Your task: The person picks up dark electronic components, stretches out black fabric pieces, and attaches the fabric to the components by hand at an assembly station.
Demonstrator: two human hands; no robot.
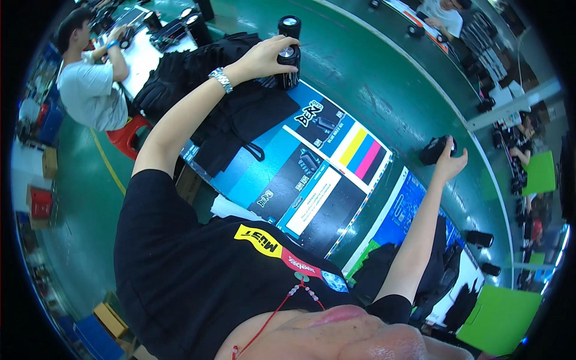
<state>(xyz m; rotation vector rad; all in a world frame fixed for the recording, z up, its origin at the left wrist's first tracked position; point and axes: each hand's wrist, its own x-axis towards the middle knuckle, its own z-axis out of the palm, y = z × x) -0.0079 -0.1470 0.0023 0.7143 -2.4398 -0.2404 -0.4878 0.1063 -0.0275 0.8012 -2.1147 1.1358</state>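
My left hand (268,59), with a metal watch at its wrist, is closed around a black cylindrical speaker (289,77) standing near the far edge of the printed sheet. Just beyond it stands a second black speaker (289,25) with a silvery round end. Off to the right, my right hand (450,161) grips another black speaker (431,151) lying on its side; part of it is hidden behind my fingers. Between my hands lies the colourful printed sheet (321,174) on the green table (360,84). Black drawstring pouches (240,117) lie beside my left forearm.
More black pouches (384,264) lie by my right forearm, with two black speakers (480,239) farther right. A co-worker (93,84) sits at the left on a red stool (129,139). Another person (441,18) works at the far side. A green chair (501,318) stands at lower right.
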